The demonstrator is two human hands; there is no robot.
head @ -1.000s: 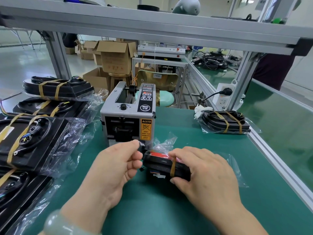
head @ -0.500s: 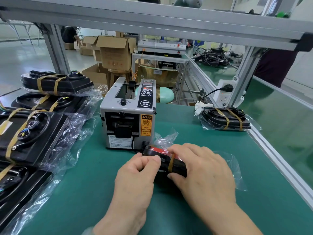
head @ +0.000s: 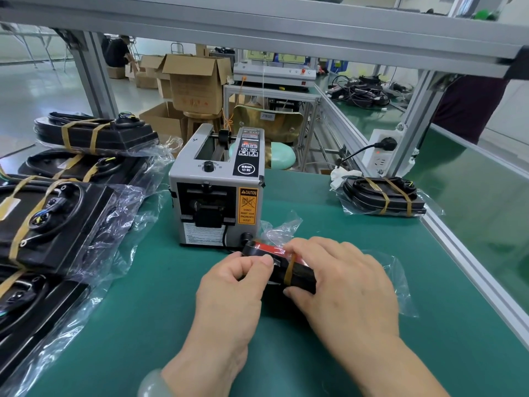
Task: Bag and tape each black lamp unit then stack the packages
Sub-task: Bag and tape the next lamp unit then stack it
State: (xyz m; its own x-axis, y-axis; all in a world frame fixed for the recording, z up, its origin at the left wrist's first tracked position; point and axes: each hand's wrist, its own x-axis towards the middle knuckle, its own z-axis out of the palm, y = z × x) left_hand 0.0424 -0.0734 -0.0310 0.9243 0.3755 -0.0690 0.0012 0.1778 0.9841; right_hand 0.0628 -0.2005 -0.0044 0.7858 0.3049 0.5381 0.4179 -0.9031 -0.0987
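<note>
Several finished packages (head: 57, 216), left of the tape dispenser (head: 216, 196): black units in clear film, banded with tan tape, piled overlapping on the green surface (head: 143, 325). Loose film spills toward the dispenser.

One tape dispenser, grey, taken as landmark: upright at mid-surface, orange caution label on its front.

One left hand (head: 229, 290), just in front of the dispenser: fingers curled, thumb set on the left end of the lamp unit, pinching it.

One lamp unit (head: 302, 277), in work: black, with a red strip along the top. It lies on the surface just in front of the dispenser's right corner, between both hands. One tan band (head: 289, 272) crosses it. The clear bag (head: 398, 285) crumples behind it and trails off to the right; whether the unit sits fully inside cannot be told.

One right hand (head: 346, 285), in front and right of the dispenser: fingers wrapped over the top of the unit, thumb on its near side, gripping it.

One finished package (head: 383, 196), well right of the dispenser, near the surface's edge rail.

Handling note, by judgement: the housing looks rigid and moderately weighty, the film thin, slippery and easily torn. Hold the hard body at both ends through the film. Do not lift by loose film or by the tape.
</note>
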